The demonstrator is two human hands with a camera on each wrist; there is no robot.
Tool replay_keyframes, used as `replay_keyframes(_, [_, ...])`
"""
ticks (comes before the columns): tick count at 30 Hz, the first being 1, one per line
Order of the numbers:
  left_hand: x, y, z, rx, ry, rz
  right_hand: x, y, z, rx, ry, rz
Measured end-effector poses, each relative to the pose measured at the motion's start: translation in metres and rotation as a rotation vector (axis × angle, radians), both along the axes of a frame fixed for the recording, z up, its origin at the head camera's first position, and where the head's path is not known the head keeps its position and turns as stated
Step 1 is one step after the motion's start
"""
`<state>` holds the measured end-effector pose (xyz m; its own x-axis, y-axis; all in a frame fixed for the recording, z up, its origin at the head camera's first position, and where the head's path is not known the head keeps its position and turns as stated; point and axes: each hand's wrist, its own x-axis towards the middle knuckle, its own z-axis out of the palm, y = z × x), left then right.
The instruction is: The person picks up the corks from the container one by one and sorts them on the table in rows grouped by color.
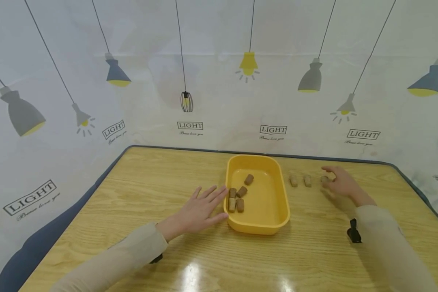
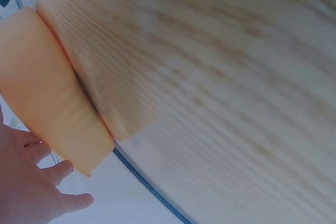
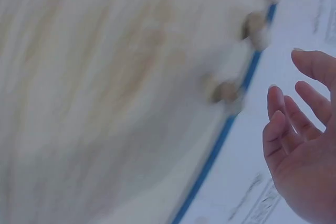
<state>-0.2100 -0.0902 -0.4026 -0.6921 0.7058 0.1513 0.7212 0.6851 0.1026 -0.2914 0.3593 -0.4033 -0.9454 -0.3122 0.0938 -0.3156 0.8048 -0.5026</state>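
A yellow plastic tray [image 1: 273,194] holds several brown corks [image 1: 242,191], most of them gathered along its left wall. My left hand [image 1: 200,211] is spread flat at the tray's left rim, fingertips right at the edge; the left wrist view shows those fingers [image 2: 58,172] straight beside the tray's outer wall [image 2: 52,93]. To the right of the tray, three corks stand in a row: a near one [image 1: 293,180], a middle one [image 1: 307,181] and a far-right one [image 1: 324,179]. Over the last one hovers my right hand [image 1: 341,184], its fingers [image 3: 278,129] apart and loosely bent, with nothing between them.
Everything sits on a wood-grain table [image 1: 149,174] with a dark blue edge. Behind it hangs a pale backdrop [image 1: 219,89] printed with lamps. A small black strap end [image 1: 354,231] sticks out beside the right sleeve.
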Motion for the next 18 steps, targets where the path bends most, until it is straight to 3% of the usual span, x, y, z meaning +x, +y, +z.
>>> replay_keyframes(8, [0.0, 0.0, -0.001, 0.005, 0.006, -0.004, 0.003, -0.057, 0.029, -0.016, 0.092, 0.087])
replay_keyframes(14, [-0.001, 0.001, -0.003, -0.004, 0.009, 0.003, 0.011, -0.107, 0.047, -0.114, 0.004, 0.187])
replay_keyframes(18, [0.0, 0.0, -0.002, 0.004, 0.006, 0.003, 0.015, -0.134, 0.061, -0.105, -0.043, 0.256])
